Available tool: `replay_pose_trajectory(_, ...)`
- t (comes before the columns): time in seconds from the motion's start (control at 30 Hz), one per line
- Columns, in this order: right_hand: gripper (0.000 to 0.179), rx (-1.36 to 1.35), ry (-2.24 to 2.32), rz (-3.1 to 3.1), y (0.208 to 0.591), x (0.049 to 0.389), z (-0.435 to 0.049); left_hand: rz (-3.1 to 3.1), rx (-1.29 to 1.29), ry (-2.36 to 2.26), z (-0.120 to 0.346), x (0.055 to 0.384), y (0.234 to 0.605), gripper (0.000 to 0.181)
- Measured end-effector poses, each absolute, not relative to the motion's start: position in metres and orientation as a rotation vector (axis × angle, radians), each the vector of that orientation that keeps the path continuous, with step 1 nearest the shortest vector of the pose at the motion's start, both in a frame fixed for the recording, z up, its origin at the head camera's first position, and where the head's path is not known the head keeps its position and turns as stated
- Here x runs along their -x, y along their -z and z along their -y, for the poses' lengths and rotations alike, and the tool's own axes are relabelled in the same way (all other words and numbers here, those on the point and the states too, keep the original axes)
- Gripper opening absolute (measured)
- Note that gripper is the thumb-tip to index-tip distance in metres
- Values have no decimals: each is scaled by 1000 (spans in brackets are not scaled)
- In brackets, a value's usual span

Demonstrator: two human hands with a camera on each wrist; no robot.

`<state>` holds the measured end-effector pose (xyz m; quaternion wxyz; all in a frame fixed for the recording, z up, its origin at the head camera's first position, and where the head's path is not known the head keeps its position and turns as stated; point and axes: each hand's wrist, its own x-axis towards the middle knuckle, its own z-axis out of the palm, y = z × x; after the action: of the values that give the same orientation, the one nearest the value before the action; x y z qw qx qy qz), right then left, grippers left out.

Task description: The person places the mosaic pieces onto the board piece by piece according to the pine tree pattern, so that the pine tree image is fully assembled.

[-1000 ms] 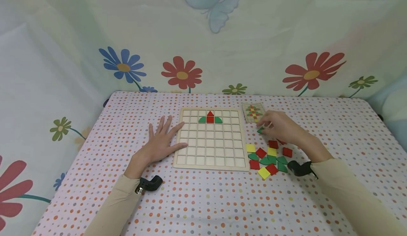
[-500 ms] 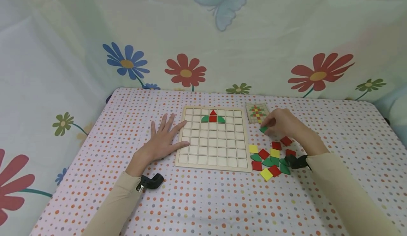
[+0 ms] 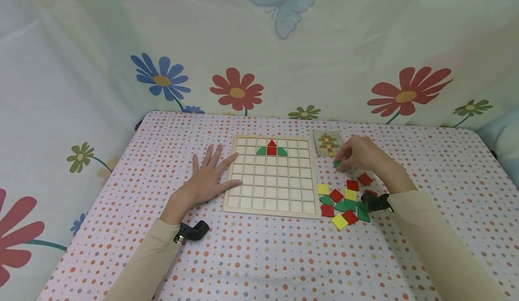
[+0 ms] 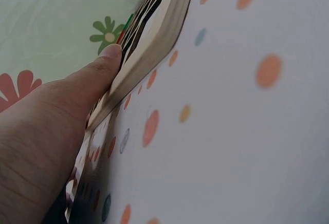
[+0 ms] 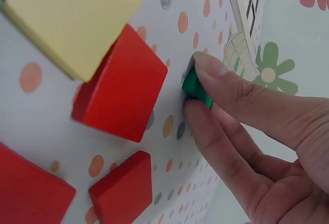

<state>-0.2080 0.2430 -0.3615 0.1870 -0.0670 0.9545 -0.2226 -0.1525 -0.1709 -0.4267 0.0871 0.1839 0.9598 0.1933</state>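
My right hand (image 3: 358, 153) pinches a green tile (image 5: 194, 86) between thumb and fingers, close over the table, just below the pattern card (image 3: 327, 143). Most of that tile hides behind the fingertips. My left hand (image 3: 206, 180) lies spread at the left edge of a wooden grid board (image 3: 265, 175); its thumb (image 4: 105, 62) rests on the rim. Near the board's top sit a red triangle (image 3: 271, 143), a red square (image 3: 271, 151) below it, and a green rounded piece (image 3: 261, 151) and its mirror twin (image 3: 282, 151) on either side.
Right of the board lies a loose group of tiles: yellow squares such as one yellow tile (image 3: 323, 189), red squares such as one red tile (image 3: 327, 211), and several green pieces (image 3: 363, 215). The dotted tablecloth (image 3: 259, 256) runs back to a flowered curtain (image 3: 344, 66).
The head view has shifted slightly. My right hand keeps its pinch on the green tile beside the card, moving only a little. My left hand stays at the board's edge.
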Motion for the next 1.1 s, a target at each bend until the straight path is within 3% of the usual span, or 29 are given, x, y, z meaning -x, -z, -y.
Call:
replay_pose_trajectory(0.43, 13, 302, 751, -2774, 359, 190, -235, -2860, -550, -560, 169, 153, 425, 84)
replay_pose_trajectory(0.77, 15, 569, 864, -2843, 347, 187, -173, -2856, -556, -572, 170, 153, 427, 85)
replay_pose_trajectory(1.1, 6, 656, 1058, -2713, 354, 203, -120, -2856, -549, -559, 172, 153, 427, 85)
